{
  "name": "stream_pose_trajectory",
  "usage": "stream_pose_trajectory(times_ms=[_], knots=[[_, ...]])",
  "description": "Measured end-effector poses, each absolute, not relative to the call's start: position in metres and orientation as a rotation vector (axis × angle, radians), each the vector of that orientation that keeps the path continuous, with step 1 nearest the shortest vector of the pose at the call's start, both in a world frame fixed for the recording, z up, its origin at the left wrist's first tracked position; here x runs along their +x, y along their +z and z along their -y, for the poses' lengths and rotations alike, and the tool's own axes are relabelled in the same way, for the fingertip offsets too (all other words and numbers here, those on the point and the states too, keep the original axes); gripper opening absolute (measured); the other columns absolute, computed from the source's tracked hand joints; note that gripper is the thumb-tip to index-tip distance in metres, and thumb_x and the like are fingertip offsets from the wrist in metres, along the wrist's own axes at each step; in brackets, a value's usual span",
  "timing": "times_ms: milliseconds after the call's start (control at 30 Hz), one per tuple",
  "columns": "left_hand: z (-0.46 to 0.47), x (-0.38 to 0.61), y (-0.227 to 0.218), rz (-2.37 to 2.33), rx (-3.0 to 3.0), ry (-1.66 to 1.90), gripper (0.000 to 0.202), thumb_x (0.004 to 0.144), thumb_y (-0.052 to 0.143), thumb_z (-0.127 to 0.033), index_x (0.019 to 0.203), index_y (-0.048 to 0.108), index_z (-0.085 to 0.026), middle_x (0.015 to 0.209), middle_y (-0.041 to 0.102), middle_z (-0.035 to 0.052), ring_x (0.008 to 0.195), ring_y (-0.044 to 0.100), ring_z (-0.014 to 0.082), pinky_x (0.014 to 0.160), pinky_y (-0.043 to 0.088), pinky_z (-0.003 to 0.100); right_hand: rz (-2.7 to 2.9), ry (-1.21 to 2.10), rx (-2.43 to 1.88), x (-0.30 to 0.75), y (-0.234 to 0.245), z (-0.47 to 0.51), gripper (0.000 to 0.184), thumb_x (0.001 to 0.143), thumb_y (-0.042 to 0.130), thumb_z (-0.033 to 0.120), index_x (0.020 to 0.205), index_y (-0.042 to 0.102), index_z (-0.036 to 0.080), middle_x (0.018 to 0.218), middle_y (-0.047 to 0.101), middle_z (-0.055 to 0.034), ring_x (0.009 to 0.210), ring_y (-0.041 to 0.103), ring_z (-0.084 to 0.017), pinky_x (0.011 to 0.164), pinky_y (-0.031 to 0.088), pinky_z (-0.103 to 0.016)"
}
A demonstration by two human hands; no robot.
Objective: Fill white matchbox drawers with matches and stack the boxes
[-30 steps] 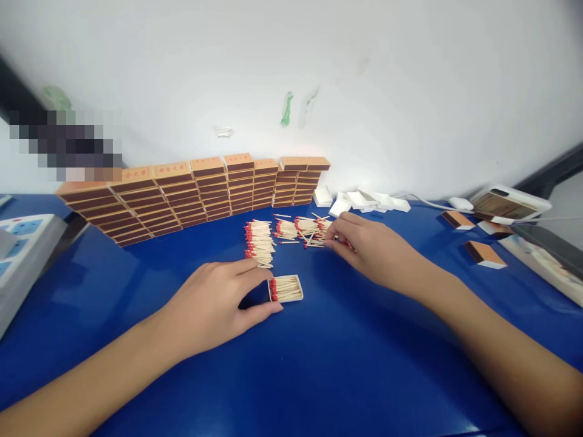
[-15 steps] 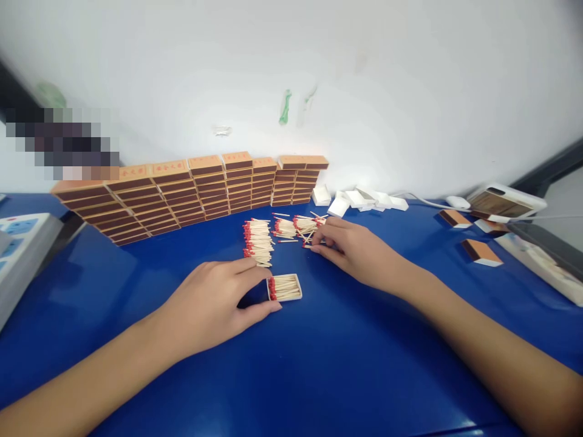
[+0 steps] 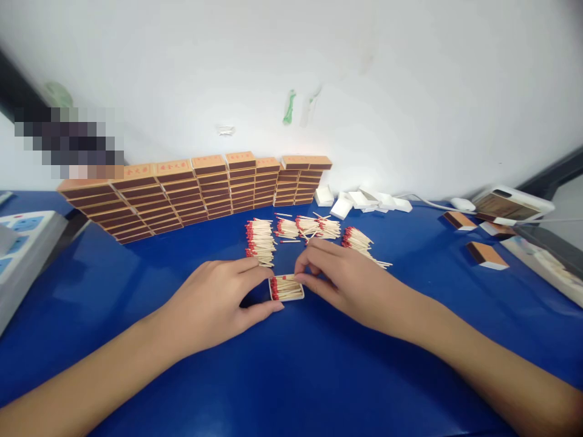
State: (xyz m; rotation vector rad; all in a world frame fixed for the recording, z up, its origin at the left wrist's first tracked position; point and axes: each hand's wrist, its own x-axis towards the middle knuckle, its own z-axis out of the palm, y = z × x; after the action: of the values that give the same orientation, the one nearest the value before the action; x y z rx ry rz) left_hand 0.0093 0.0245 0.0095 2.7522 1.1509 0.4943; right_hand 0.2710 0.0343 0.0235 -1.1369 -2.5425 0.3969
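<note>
Pinning the tray (image 3: 286, 298) with narrowed fingers of the left hand (image 3: 214, 306) is advised; matches (image 3: 285, 286) are best laid flat, heads aligned, by the right hand (image 3: 346, 280), fingers pinched.

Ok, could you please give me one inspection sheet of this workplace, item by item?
Surface: blue smooth table top, in use.
Job's things: small white cardboard tray of red-tipped wooden matches; loose match piles behind it.
Clutter: wall of stacked orange-brown matchboxes; empty white trays; loose matchbox sleeves.
Grips: left hand pinches the tray's left end; right hand fingertips at its right end, grip unclear.
Cables: thin white cable at far right; white power strip left.
Surroundings: white wall with green marks.
</note>
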Motion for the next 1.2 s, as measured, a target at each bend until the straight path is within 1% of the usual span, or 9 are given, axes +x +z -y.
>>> stream_pose_trajectory(times_ms=[100,333,567,667,767,900,1067,1200], knots=[[-0.025,0.010,0.009,-1.141,2.748,0.494,0.030,0.099,0.071,-0.047,0.113,0.075,-0.020,0.089,0.073,-0.0008,0.067,0.066,0.0151,0.062,0.048,0.030,2.570,0.322,-1.096,0.261,0.019,-0.028,0.009,0.107,0.056,0.021,0.104,0.065,0.019,0.102,0.069,-0.0062,0.078,0.066,-0.017,0.067,0.050,-0.031],[-0.025,0.010,0.009,-1.148,2.749,0.483,0.028,0.099,0.072,-0.045,0.110,0.074,-0.020,0.085,0.071,-0.0008,0.065,0.064,0.0153,0.061,0.046,0.029,2.583,0.178,-1.108,0.253,0.010,-0.028,0.010,0.107,0.057,0.021,0.102,0.066,0.018,0.099,0.069,-0.0067,0.077,0.067,-0.018,0.067,0.051,-0.031],[-0.024,0.011,0.011,-1.150,2.749,0.466,0.027,0.099,0.072,-0.046,0.106,0.074,-0.021,0.084,0.071,-0.0012,0.067,0.065,0.0155,0.061,0.046,0.030,2.541,0.305,-1.086,0.254,0.012,-0.026,0.009,0.106,0.059,0.020,0.102,0.066,0.018,0.098,0.068,-0.0055,0.079,0.066,-0.018,0.068,0.051,-0.031],[-0.024,0.011,0.011,-1.157,2.747,0.468,0.027,0.099,0.072,-0.046,0.108,0.074,-0.021,0.086,0.072,-0.0011,0.067,0.065,0.0151,0.061,0.048,0.029,2.525,0.309,-1.089,0.256,0.015,-0.027,0.010,0.106,0.058,0.020,0.102,0.067,0.019,0.096,0.067,-0.0051,0.079,0.066,-0.018,0.068,0.050,-0.031],[-0.024,0.010,0.011,-1.159,2.741,0.464,0.029,0.098,0.073,-0.046,0.114,0.074,-0.022,0.090,0.075,-0.0007,0.068,0.067,0.0149,0.063,0.049,0.029,2.490,0.229,-1.101,0.262,0.017,-0.032,0.010,0.105,0.058,0.020,0.102,0.067,0.020,0.098,0.069,-0.0059,0.081,0.066,-0.019,0.069,0.048,-0.032],[-0.024,0.010,0.010,-1.152,2.749,0.474,0.029,0.098,0.073,-0.045,0.115,0.075,-0.021,0.092,0.076,-0.0002,0.067,0.067,0.0150,0.063,0.049,0.029,2.431,0.061,-1.206,0.277,0.015,-0.048,0.012,0.105,0.057,0.021,0.108,0.068,0.020,0.102,0.069,-0.0080,0.085,0.066,-0.021,0.074,0.049,-0.034],[-0.024,0.010,0.009,-1.144,2.760,0.471,0.029,0.098,0.073,-0.045,0.115,0.075,-0.021,0.090,0.075,-0.0002,0.067,0.067,0.0148,0.061,0.049,0.029,2.367,0.157,-1.315,0.288,0.010,-0.065,0.014,0.104,0.057,0.024,0.108,0.070,0.022,0.105,0.068,-0.0082,0.084,0.066,-0.021,0.074,0.050,-0.033],[-0.023,0.011,0.010,-1.143,2.758,0.484,0.028,0.098,0.074,-0.044,0.114,0.076,-0.021,0.085,0.073,-0.0008,0.065,0.066,0.0148,0.061,0.048,0.028,2.408,0.186,-1.259,0.279,0.007,-0.072,0.017,0.104,0.058,0.024,0.116,0.070,0.021,0.106,0.065,-0.0079,0.086,0.064,-0.021,0.076,0.050,-0.034]])
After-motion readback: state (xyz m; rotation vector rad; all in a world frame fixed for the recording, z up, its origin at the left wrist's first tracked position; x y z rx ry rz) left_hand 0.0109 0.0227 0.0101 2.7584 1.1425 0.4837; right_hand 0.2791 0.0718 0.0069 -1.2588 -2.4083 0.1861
